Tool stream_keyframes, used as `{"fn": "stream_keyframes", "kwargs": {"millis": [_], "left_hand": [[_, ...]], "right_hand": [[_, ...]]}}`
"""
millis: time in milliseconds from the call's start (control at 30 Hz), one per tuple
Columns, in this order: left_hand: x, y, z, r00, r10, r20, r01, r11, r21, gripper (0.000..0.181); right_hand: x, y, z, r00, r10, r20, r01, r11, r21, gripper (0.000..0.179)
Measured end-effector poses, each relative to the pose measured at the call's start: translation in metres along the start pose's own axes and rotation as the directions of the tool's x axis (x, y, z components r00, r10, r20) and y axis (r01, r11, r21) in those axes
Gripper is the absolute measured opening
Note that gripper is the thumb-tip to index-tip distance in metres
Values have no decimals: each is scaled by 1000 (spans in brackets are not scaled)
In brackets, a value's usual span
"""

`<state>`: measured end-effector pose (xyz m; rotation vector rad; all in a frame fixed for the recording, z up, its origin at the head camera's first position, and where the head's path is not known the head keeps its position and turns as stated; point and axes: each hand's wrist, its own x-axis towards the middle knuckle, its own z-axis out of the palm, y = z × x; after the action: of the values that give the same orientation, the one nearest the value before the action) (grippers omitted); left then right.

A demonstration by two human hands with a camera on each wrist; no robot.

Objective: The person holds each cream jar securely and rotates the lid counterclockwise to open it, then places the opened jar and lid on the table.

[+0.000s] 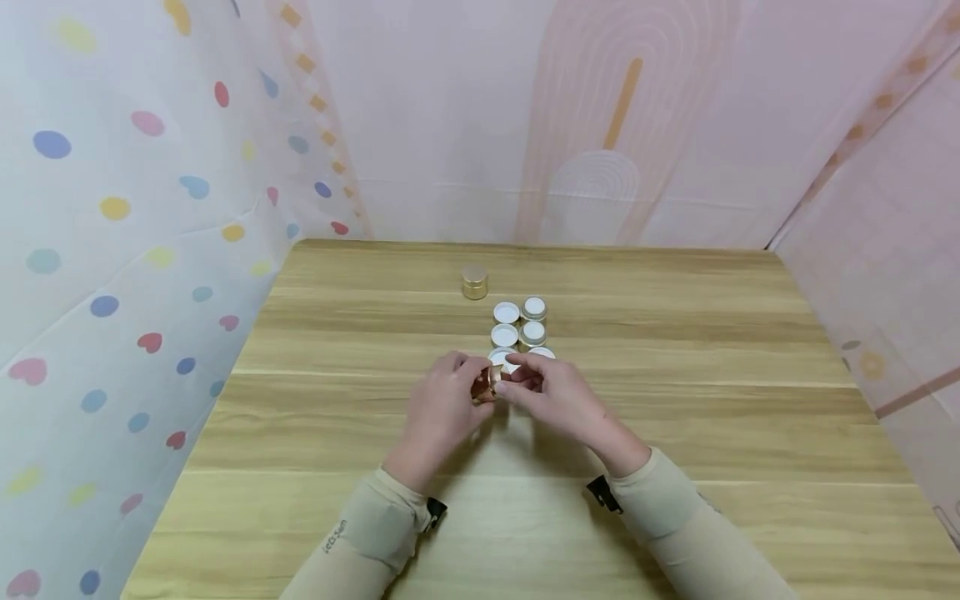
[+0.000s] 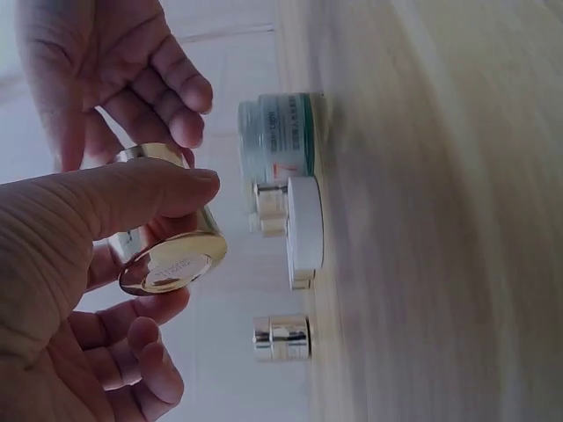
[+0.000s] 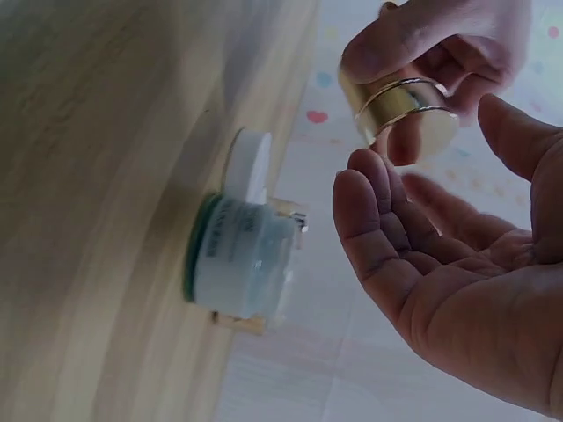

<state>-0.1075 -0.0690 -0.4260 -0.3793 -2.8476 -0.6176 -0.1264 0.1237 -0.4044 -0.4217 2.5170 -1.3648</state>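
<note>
My left hand holds a shiny gold jar between thumb and fingers, raised above the table and tilted. Its gold base, with small print, faces the left wrist camera. Close by the jar's lid end, my right hand has its thumb and loosely bent fingers spread apart; the right wrist view shows a gap around the gold lid. Just beyond the hands stand an open greenish glass jar and an upturned white-lined lid, both partly covered by the hands in the head view.
Farther back, two more upturned lids line up beside two open jars with white tops. A closed gold jar stands behind them to the left. The wooden table meets patterned curtains at its back and sides.
</note>
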Motion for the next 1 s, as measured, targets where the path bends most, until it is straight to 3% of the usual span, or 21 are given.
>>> {"fn": "stream_keyframes", "kwargs": {"millis": [200, 367, 500, 800, 900, 1000], "left_hand": [[-1, 8, 8, 994, 94, -56, -89, 993, 73, 55], [1, 9, 12, 966, 214, -144, -194, 971, 137, 44], [3, 9, 14, 949, 260, -176, -234, 960, 153, 37], [5, 10, 14, 977, 191, -94, -184, 980, 76, 40], [4, 11, 14, 981, 168, -96, -160, 983, 90, 44], [4, 12, 15, 984, 146, -98, -135, 984, 116, 49]], "right_hand": [[2, 11, 0, 999, 27, -17, -28, 999, -39, 42], [1, 15, -2, 1000, -4, -8, 3, 999, -46, 35], [0, 16, -3, 999, -36, -9, 35, 998, -50, 35], [-2, 16, -9, 982, -188, 34, 191, 970, -153, 40], [-2, 15, -10, 984, -175, 41, 179, 972, -151, 54], [-3, 13, -11, 994, -111, 23, 113, 982, -152, 65]]}}
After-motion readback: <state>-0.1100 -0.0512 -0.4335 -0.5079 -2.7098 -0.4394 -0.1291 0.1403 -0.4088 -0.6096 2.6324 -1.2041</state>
